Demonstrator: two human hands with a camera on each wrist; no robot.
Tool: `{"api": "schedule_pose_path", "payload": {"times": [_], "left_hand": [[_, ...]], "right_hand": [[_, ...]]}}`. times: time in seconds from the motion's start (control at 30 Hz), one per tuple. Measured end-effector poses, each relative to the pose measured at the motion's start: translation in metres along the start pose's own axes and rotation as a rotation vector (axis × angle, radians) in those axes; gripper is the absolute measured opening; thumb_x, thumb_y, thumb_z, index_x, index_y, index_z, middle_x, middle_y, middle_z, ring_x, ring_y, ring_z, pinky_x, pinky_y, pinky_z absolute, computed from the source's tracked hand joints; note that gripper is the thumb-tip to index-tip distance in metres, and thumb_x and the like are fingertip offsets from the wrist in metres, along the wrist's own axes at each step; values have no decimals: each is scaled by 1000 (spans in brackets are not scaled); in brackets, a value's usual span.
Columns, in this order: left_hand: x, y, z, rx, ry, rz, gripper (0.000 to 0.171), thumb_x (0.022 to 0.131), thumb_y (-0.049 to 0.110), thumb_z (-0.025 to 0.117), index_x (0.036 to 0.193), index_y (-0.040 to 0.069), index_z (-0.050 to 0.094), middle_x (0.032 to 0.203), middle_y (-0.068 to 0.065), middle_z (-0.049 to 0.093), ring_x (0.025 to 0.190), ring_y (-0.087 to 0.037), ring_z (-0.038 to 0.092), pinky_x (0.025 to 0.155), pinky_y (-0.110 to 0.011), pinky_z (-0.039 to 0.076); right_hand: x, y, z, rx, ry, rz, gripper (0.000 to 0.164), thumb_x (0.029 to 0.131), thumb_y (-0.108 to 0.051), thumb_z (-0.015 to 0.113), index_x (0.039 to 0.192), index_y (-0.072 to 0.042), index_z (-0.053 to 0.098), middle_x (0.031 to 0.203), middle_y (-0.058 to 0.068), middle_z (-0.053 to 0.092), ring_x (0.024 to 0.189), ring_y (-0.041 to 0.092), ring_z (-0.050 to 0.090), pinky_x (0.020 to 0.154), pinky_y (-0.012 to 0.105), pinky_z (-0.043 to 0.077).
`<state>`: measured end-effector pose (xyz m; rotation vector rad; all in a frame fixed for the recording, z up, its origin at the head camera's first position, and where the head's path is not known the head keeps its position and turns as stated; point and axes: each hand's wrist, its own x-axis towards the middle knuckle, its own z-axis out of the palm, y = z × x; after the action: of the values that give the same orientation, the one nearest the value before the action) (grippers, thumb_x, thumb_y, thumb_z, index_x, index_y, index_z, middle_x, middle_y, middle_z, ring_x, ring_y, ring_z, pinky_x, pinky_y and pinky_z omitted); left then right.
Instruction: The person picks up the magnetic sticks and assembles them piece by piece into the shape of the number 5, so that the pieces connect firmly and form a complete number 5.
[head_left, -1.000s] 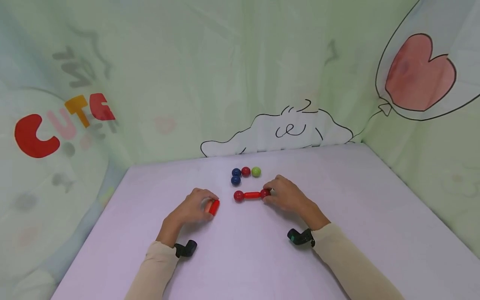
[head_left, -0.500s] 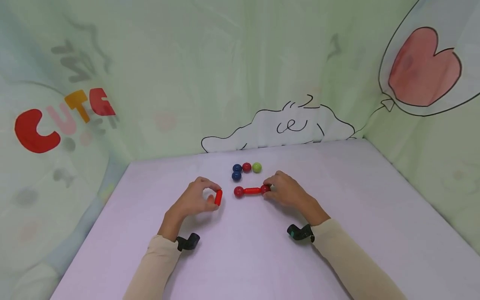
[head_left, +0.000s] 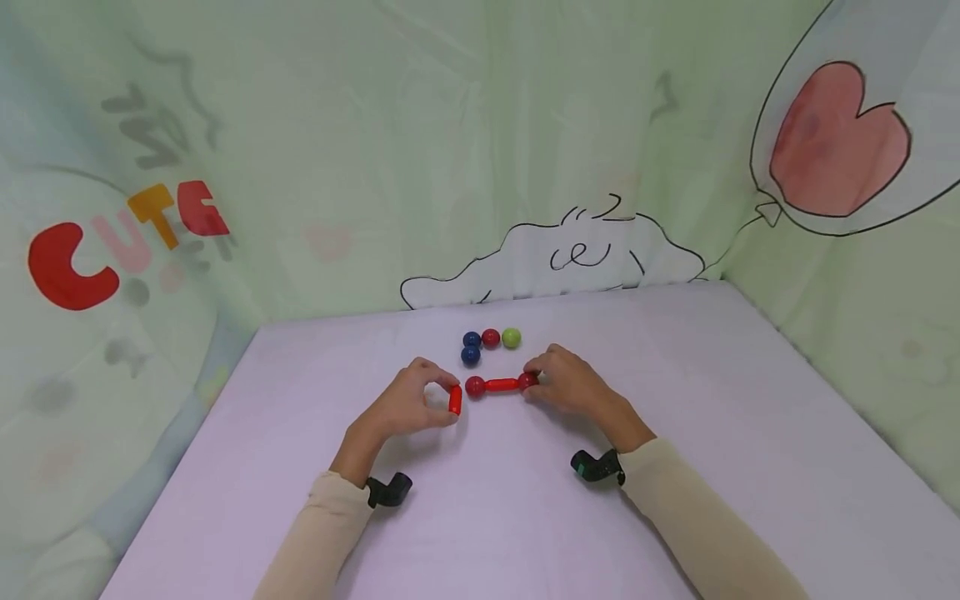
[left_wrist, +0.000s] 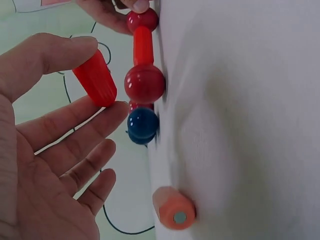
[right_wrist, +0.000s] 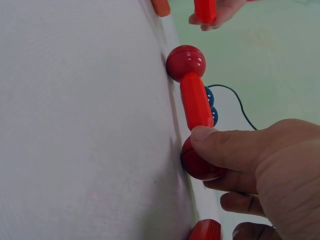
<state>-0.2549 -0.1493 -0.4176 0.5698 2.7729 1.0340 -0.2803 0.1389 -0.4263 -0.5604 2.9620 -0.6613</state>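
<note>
Pinching red rod [head_left: 455, 400] with left hand [head_left: 408, 398], mid-frame in head view; rod's axis up-down, crosswise to 2-ball bar [head_left: 502, 385] just right. Right hand [head_left: 573, 383] pinches bar's right ball [head_left: 527, 380].

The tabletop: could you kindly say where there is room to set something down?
Bare tabletop lies between the left sleeve and right sleeve, and from the latter to the right curtain. The middle is crowded: left hand pinching a red rod, right hand on the ball-ended bar, four balls, an orange rod, another red piece.
</note>
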Motion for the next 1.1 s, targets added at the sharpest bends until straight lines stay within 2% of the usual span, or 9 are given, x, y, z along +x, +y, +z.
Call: {"api": "schedule_pose_path", "payload": {"times": [0.23, 0.47, 0.63, 0.73, 1.1], "left_hand": [[4, 7, 10, 65, -21, 62, 38, 79, 27, 84, 114, 20, 72, 135, -2, 51, 133, -24, 41, 105, -50, 48], [8, 6, 21, 62, -52, 84, 36, 79, 26, 83, 112, 17, 72, 152, 4, 45, 146, -26, 34, 111, -55, 41], [13, -1, 28, 84, -63, 138, 37, 80, 25, 83, 114, 13, 72, 149, 2, 52, 146, -24, 36, 113, -50, 40], [16, 1, 27, 102, -71, 159, 41, 81, 25, 84, 117, 10, 71, 146, 0, 55, 144, -24, 40, 114, -48, 40], [21, 9, 23, 95, -81, 152, 44, 79, 23, 85, 118, 9, 71, 137, -3, 59, 131, -24, 51, 106, -42, 49]], "right_hand": [[0, -2, 1, -10, -6, 2, 43, 86, -26, 83, 123, -7, 73, 103, 6, 61, 98, 21, 53, 82, 35, 54], [0, -2, 4, -16, -17, 18, 43, 85, -25, 83, 123, -8, 73, 103, 6, 61, 96, 21, 53, 81, 34, 54], [-2, -1, 6, -19, -11, 18, 43, 85, -25, 84, 123, -8, 73, 102, 6, 60, 95, 20, 53, 80, 33, 54], [-3, 0, 6, -16, -5, 17, 43, 85, -25, 84, 123, -8, 73, 103, 6, 61, 96, 21, 54, 81, 34, 55], [0, 0, 3, -12, 14, -2, 41, 85, -24, 83, 122, -7, 74, 102, 6, 62, 94, 21, 54, 79, 33, 54]]}}
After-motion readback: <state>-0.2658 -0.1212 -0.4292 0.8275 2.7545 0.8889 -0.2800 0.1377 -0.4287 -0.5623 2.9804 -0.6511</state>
